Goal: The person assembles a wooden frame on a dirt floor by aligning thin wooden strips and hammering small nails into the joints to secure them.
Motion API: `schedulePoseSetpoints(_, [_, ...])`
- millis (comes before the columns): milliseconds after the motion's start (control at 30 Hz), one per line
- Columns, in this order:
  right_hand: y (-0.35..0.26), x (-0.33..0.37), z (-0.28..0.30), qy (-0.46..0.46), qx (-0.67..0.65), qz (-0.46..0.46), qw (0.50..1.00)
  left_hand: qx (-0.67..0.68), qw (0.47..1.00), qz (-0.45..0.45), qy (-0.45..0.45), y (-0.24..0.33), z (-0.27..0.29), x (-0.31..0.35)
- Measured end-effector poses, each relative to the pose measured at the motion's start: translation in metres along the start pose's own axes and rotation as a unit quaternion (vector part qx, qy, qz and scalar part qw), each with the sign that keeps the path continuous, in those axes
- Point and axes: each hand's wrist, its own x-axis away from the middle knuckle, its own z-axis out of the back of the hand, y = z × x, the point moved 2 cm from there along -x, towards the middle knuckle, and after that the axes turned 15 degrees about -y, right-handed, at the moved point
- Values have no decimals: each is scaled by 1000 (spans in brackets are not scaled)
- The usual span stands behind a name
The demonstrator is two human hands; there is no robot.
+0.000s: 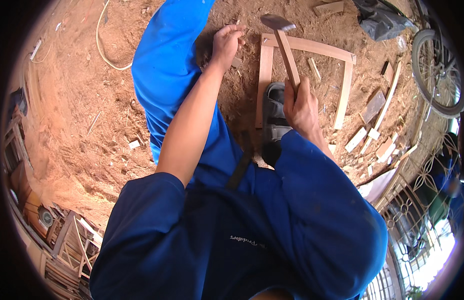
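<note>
Hiding part of hammer (287, 57): right hand (303, 108)

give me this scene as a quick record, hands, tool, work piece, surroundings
left hand: fingers bent, left of the frame's top left corner; can't tell if it holds anything small
right hand: gripping the hammer handle
tool: hammer, head up and away from the person
work piece: wooden frame, three strips showing, on the ground
foot: shoe by the left strip
surroundings: wood scraps, bicycle wheel, black sheet
</note>
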Motion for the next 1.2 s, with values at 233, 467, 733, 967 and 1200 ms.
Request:
schedulePoseSetpoints(233, [24,5,-9,-72,38,-95,992,-5,999,32,4,5,-11,-2])
schedulePoseSetpoints(467, [39,8,-8,-91,78,-149,982,-76,996,47,-3,6,-16,-3])
schedulePoseSetpoints(733, [38,8,-19,-114,81,-183,973,-176,984,10,-14,-5,-9,-4])
schedulePoseSetpoints(967, [47,3,-23,-96,70,-169,979,-197,979,39,-12,-1,-13,-7])
schedulePoseSetpoints(1200, [56,27,-22,-12,14,-197,980,-407,904,-115,-65,0,-36,-7])
